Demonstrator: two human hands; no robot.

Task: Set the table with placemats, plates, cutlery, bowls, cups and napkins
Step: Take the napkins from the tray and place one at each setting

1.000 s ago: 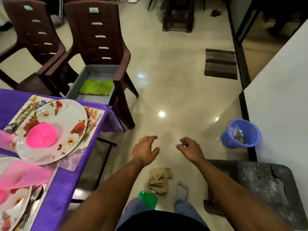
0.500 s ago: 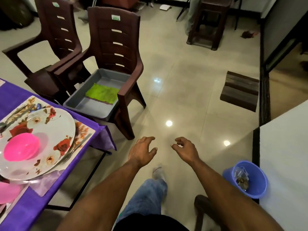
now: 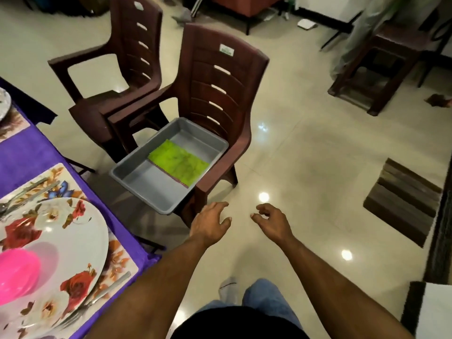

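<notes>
Inside the grey tray (image 3: pixel 137 177) on the near chair (image 3: pixel 220 94) lies our green placemat (image 3: pixel 179 161), its long axis running lower right. It sits up-left of both empty, loosely spread hands; our left hand (image 3: pixel 211 222) is nearer than our right hand (image 3: pixel 272 222).

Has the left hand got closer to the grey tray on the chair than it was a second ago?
Yes. The left hand, empty, now hangs just below the grey tray; earlier it was well short of it.
</notes>
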